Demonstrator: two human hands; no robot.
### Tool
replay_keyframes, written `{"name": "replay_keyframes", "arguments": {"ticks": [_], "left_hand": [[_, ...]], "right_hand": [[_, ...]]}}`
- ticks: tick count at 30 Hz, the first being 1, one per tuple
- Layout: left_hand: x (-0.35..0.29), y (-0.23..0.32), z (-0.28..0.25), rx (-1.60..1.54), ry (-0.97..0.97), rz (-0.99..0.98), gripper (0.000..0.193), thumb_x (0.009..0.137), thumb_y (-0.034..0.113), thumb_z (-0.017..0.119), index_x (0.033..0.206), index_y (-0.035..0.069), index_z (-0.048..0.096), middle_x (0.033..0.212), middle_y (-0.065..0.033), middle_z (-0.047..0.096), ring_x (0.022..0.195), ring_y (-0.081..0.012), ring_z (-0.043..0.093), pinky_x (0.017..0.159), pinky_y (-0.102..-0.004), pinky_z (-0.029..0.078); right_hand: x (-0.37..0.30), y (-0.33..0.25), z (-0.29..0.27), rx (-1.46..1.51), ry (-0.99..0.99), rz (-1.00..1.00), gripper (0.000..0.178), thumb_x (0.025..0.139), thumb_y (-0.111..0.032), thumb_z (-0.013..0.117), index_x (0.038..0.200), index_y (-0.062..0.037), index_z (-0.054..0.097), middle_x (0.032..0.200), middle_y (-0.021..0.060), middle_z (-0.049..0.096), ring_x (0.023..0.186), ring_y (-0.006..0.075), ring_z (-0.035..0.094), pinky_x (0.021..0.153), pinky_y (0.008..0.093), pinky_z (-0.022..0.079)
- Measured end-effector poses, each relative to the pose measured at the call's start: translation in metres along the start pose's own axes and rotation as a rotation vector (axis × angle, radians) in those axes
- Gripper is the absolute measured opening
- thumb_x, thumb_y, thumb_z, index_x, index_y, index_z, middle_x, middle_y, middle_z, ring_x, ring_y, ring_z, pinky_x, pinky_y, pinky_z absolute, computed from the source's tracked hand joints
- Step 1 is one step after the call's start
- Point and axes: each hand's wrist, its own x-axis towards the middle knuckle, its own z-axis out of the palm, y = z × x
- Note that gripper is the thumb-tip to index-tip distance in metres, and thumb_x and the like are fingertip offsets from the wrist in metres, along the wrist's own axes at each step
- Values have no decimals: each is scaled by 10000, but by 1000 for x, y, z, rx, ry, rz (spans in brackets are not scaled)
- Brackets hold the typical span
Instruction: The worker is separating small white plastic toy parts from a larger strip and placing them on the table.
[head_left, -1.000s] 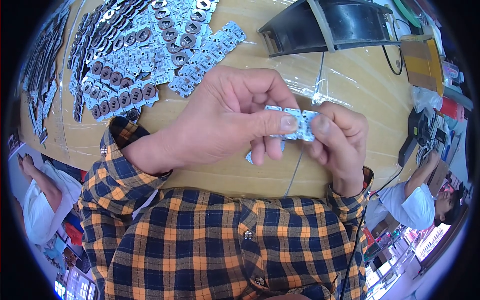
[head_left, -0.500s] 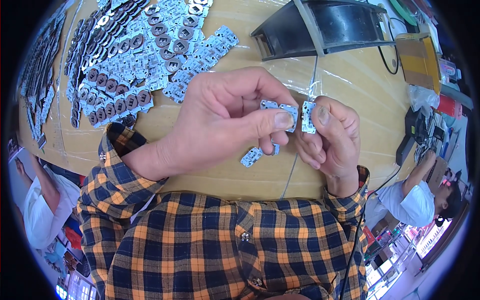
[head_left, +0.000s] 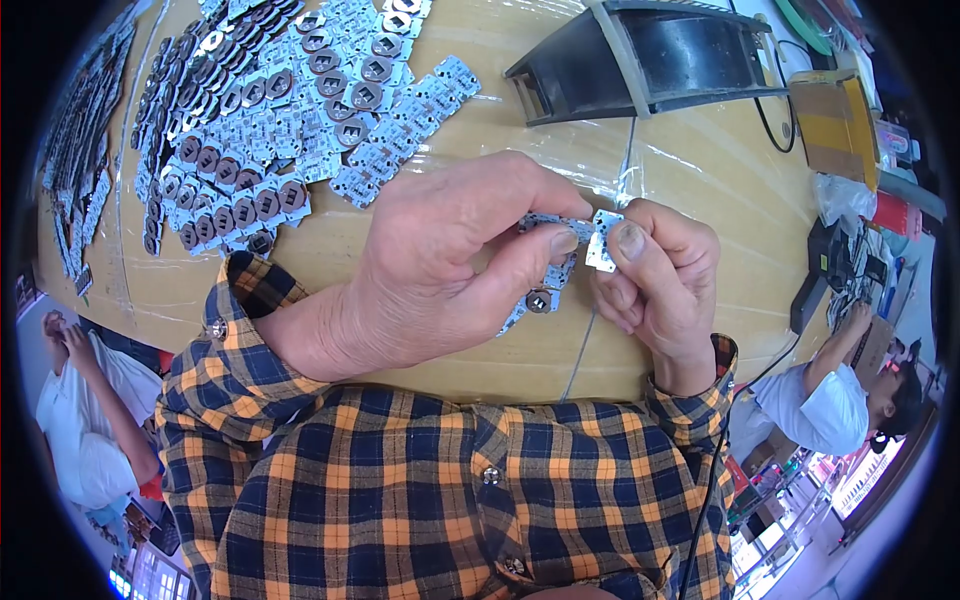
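My left hand [head_left: 440, 260] pinches a strip of small circuit boards [head_left: 560, 268] between thumb and forefinger; its palm hides part of the strip. Below that thumb, a round brown battery holder [head_left: 540, 300] shows beside more board pieces, and I cannot tell whether these are held or lie on the table. My right hand [head_left: 665, 275] is closed on a small white circuit board [head_left: 601, 242], thumb on top. The two held pieces meet or nearly meet between my hands. To the far left of my hands lies a spread of circuit board strips [head_left: 405, 128], many with round brown battery holders.
More strips stand in a dense row [head_left: 85, 150] at the table's far left edge. A black, curved machine-like housing [head_left: 700, 60] stands at the back right, with a cardboard box [head_left: 835, 125] beside it. One person [head_left: 95, 420] sits at left, another [head_left: 835, 410] at right.
My left hand has turned and dropped slightly, bringing a battery holder into view. The small board in my right hand has shifted left and tilted. The person at left has raised their hands.
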Motion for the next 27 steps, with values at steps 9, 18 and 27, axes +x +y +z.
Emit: {"name": "replay_keyframes", "arguments": {"ticks": [9, 18, 27], "left_hand": [[0, 5, -1, 62, 176, 100, 138, 785, -21, 678, 913, 24, 650, 760, -102, 629, 641, -233, 634, 550, -314, 476], [-9, 4, 9, 22, 204, 167, 105, 811, 36, 649, 904, 17, 603, 770, -131, 601, 681, -311, 618, 590, -377, 473], [-9, 6, 2, -27, 181, 136, 131, 819, 43, 630, 923, -6, 568, 769, -160, 594, 686, -321, 620, 595, -389, 463]], "right_hand": [[0, -5, 10, -62, 72, 90, 304, 975, -147, 512, 704, -19, 460, 520, 18, 423, 385, 70, 348, 356, 232, 257], [-13, 13, -3, -23, 60, -23, 295, 954, -168, 535, 704, -31, 460, 486, 5, 409, 339, 66, 333, 298, 227, 246], [-6, 4, 3, -50, 77, 77, 261, 960, -170, 564, 734, -54, 504, 582, 8, 450, 432, 80, 362, 399, 219, 283]]}}
